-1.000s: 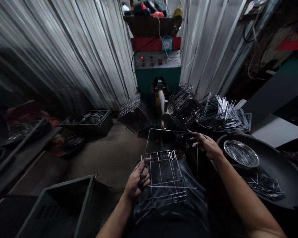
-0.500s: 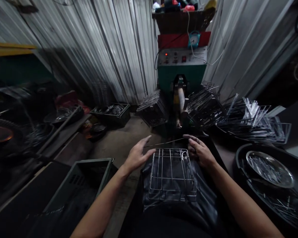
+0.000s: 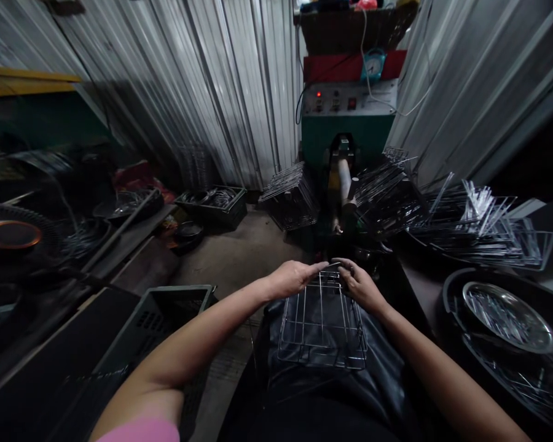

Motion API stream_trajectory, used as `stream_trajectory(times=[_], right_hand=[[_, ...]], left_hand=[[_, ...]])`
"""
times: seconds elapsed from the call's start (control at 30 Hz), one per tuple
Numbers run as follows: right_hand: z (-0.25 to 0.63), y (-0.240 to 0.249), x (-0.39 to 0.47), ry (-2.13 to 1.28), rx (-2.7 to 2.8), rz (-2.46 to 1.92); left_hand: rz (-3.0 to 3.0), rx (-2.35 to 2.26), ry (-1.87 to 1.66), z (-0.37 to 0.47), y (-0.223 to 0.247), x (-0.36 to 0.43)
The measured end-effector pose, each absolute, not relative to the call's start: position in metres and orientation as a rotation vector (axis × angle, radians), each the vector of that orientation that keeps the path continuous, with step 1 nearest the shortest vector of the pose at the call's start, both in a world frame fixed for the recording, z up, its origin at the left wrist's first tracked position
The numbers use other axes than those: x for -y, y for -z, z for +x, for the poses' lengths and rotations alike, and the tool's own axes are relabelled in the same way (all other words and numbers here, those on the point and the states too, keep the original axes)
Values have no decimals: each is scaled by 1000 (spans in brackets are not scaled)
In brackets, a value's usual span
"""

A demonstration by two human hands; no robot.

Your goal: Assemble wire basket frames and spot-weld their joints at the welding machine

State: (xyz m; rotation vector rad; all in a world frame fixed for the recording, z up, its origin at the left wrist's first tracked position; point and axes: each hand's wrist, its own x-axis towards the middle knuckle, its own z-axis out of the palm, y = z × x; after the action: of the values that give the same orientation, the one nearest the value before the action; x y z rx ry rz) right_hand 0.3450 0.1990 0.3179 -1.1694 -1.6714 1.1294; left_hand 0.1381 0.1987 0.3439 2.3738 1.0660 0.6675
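While the square silver wire-grid rack [image 3: 321, 325] lies flat on the black apron over the person's lap, both hands meet at its far edge. Left hand [image 3: 294, 277] curls palm-down over the rack's far left corner, fingers bent onto the wire. Right hand [image 3: 360, 283] grips the far right corner, fingers closed around the rim wire. Beyond the rack stands a green machine with a grey control panel [image 3: 348, 123]; right of the rack sits a round steel dish of wire pieces [image 3: 507, 316].

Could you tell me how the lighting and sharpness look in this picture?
Head view: dim overall, with glare streaks on the corrugated wall; straight lines bow toward the edges; the left side is smeared, while the wire rack and both hands, left and right, stay fairly sharp.
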Motion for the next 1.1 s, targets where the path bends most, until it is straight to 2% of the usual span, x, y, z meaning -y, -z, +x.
stream_trajectory(times=[0.37,0.7,0.9,1.0,1.1], right_hand=[[331,-313,-208,-993,1965,-1123],[325,-310,-204,-1204,2030,-1168],[321,-313,-206,-1590,1618,-1168],[323,-316,-216,-1723,1369,-1094],[329,-318,-229,-1744,1224,-1060]], left_hand=[[2352,-1008,-723,123,-340,-209],[2148,-1048,-565,106,-337,-207],[2295,-1124,-565,106,-342,-208],[2332,-1261,-743,90,-356,-206],[2044,-1502,-962,57,-351,-193]])
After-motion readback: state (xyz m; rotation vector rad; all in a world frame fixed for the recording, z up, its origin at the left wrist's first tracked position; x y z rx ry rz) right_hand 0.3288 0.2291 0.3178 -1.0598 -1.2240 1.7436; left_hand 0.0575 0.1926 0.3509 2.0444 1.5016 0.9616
